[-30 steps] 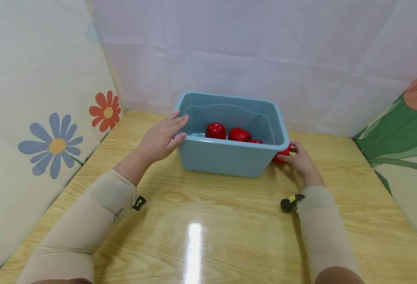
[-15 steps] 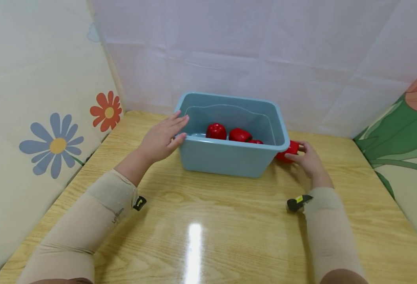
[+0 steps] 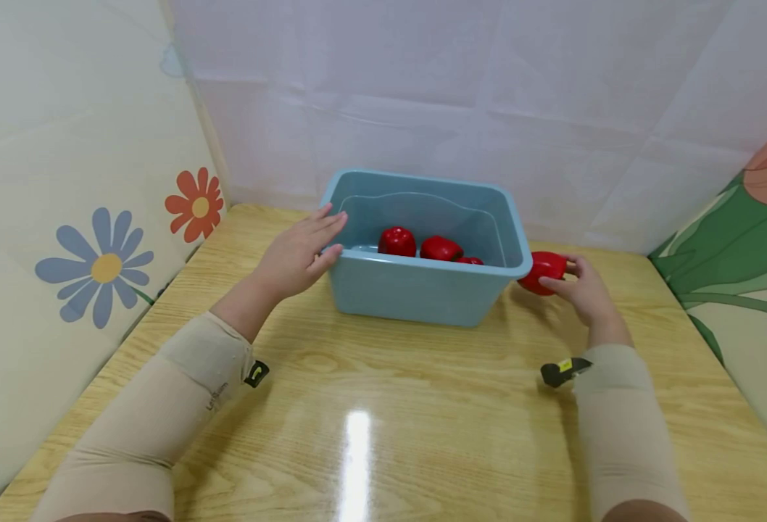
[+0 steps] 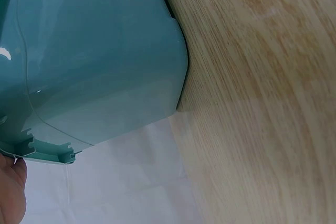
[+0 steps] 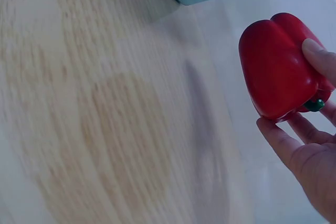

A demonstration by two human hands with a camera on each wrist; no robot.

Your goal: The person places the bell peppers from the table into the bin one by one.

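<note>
My right hand (image 3: 586, 291) holds a red bell pepper (image 3: 545, 271) just to the right of the blue plastic bin (image 3: 416, 290). Seen from the right wrist, thumb and fingers grip the bell pepper (image 5: 281, 66) near its green stem, and it appears raised off the table. On the bin's left rim rests my left hand (image 3: 295, 254), its fingers fairly straight. The left wrist view shows only a bit of that hand (image 4: 11, 190) at the rim. Inside the bin lie red peppers (image 3: 396, 241), three of them in sight, one mostly hidden by the front wall.
The bin stands upright on a wooden table (image 3: 423, 406) near a white cloth backdrop (image 3: 390, 109). Flower-patterned panels (image 3: 90, 181) flank the table on the left and right. Light glares off the table's middle.
My right hand has carried the bell pepper rightward and slightly up, out from beside the bin's right wall, so more of it shows. The left hand and the bin have stayed put.
</note>
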